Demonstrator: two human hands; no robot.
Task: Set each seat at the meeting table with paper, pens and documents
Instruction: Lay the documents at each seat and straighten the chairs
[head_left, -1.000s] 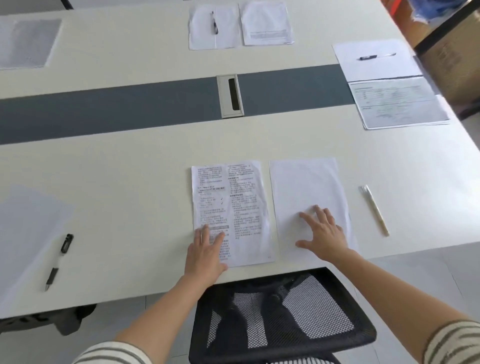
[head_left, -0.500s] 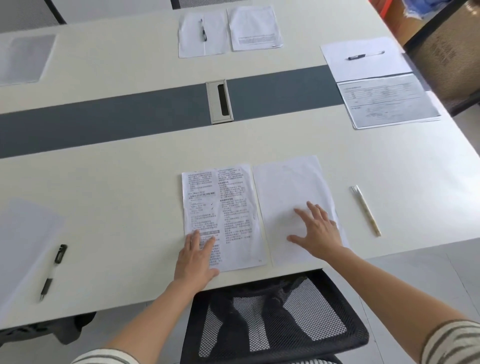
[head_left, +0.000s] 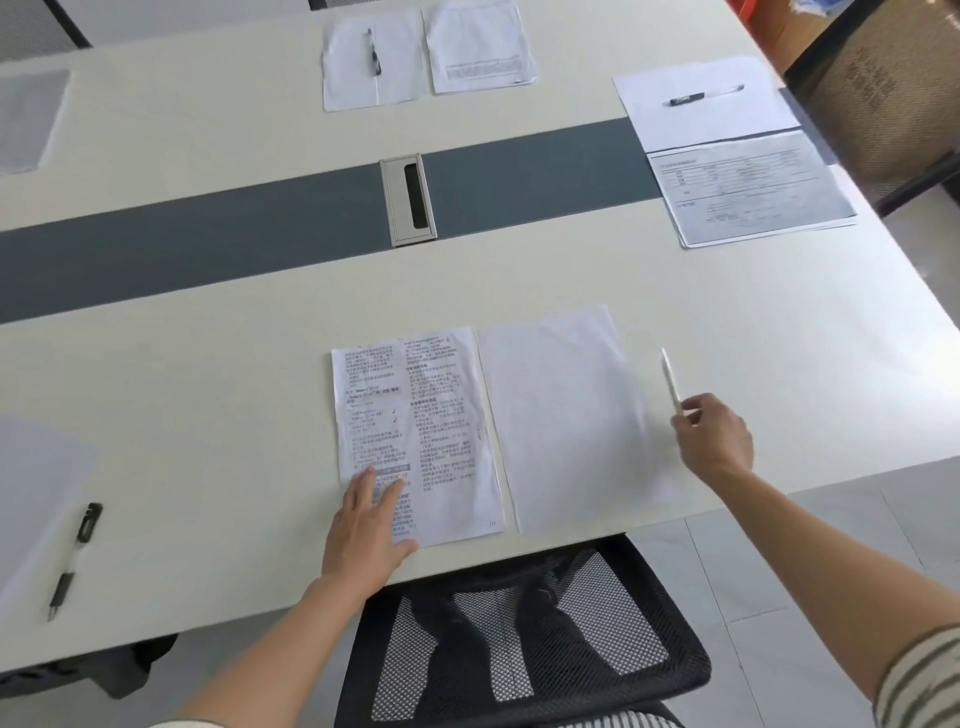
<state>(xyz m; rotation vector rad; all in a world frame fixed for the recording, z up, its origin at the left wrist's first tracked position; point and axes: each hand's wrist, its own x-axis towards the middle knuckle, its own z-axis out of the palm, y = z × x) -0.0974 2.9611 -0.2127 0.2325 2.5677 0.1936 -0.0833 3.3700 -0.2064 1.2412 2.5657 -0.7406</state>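
Note:
A printed document (head_left: 415, 431) lies at the near seat, with a blank white sheet (head_left: 566, 415) beside it on the right. My left hand (head_left: 366, 525) rests flat on the document's lower left corner, fingers straight. Just right of the blank sheet, my right hand (head_left: 714, 436) pinches the near end of a white pen (head_left: 670, 382). The pen's far end points away from me.
The white table (head_left: 208, 364) has a grey centre strip and a cable slot (head_left: 410, 197). Other seats hold paper, a document and a pen at the far side (head_left: 374, 60) and the right (head_left: 706, 96). A black pen (head_left: 75, 558) lies on a sheet at left. A mesh chair (head_left: 519, 639) stands below.
My right hand left the blank sheet, moved right and took hold of the white pen's near end. My left hand stayed on the document. The view shifted slightly.

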